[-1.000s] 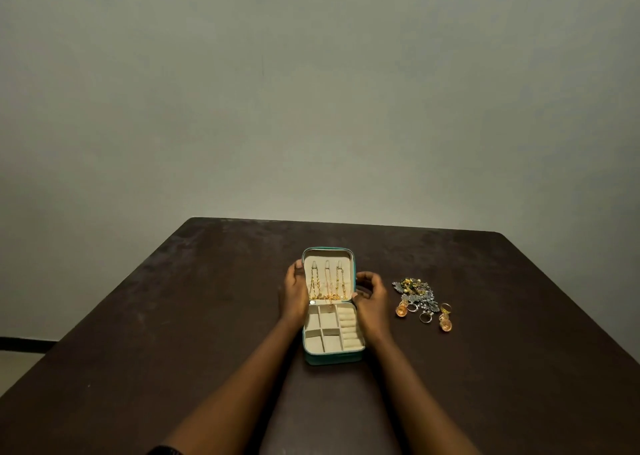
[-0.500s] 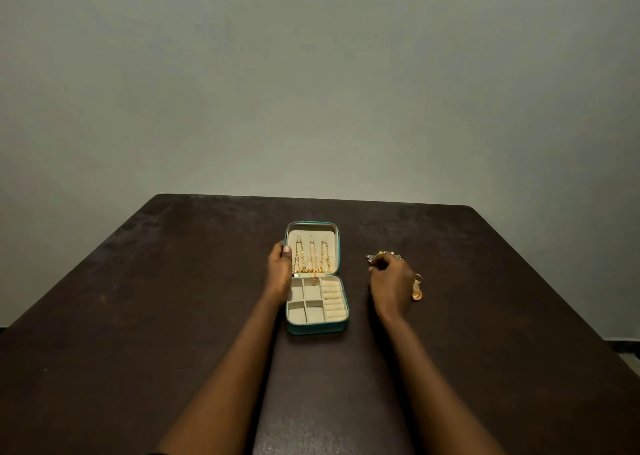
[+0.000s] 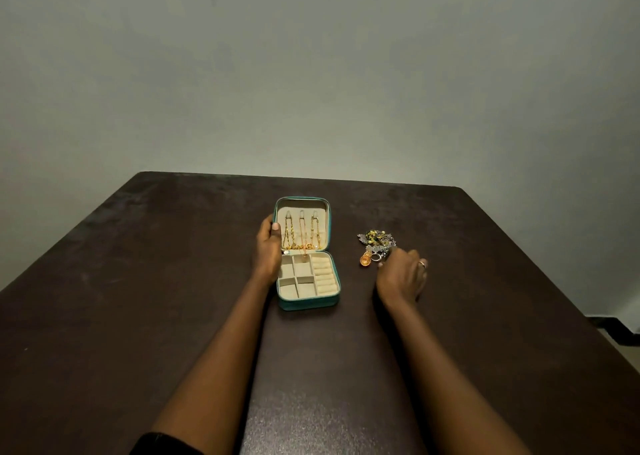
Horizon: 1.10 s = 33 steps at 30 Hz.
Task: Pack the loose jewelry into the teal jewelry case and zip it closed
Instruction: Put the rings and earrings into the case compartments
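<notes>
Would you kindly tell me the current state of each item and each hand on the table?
jewelry case: open, unzipped, lid folded back.
gold chains: hung inside the lid.
tray compartments: nearly all bare.
loose jewelry: piled on the table to the right of the case, not packed.
left hand: grips the lid's left edge.
right hand: fingers at the pile's near edge; whether it holds a piece is unclear.

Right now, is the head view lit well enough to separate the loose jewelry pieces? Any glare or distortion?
Head view: dim, even light, with a soft sheen on the near table and no harsh glare. Head view: the wide angle splays the table edges. Head view: the teal jewelry case reads clearly, but the loose jewelry is a small tangle and only the orange piece separates.
</notes>
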{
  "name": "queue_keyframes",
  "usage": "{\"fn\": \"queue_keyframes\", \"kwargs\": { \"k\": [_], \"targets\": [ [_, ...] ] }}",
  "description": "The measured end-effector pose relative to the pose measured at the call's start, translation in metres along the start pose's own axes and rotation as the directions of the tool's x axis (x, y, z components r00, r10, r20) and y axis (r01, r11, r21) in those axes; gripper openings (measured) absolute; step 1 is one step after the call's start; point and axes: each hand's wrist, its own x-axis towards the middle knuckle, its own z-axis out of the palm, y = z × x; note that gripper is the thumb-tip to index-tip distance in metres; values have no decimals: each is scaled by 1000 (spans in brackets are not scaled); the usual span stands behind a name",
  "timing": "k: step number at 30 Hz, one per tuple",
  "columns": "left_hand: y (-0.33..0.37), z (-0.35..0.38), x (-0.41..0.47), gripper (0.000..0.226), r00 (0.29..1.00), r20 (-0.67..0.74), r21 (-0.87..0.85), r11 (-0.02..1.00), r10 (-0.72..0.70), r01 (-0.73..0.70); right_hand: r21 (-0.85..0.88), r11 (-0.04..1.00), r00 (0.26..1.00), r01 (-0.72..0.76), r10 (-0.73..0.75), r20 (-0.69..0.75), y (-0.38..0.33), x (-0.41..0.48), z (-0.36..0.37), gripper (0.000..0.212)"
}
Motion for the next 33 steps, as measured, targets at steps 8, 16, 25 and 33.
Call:
{"fn": "queue_keyframes", "kwargs": {
  "k": [8,16,25,33],
  "targets": [
    [6,0,-5,33,999,21,-18,1000,25,-25,207,958,980,198,-189,-65,-10,-8,-4,22],
    [5,1,-2,35,998,34,-51,997,52,-50,609,718,853,337,-507,126,-52,0,-8,24],
    [-4,0,3,33,997,22,25,996,80,-80,591,681,846,432,-534,-4,-45,-5,23,28],
    [-4,1,2,33,995,28,29,995,100,-101,385,711,774,588,-633,-13,-47,-7,16,21]
  ]
}}
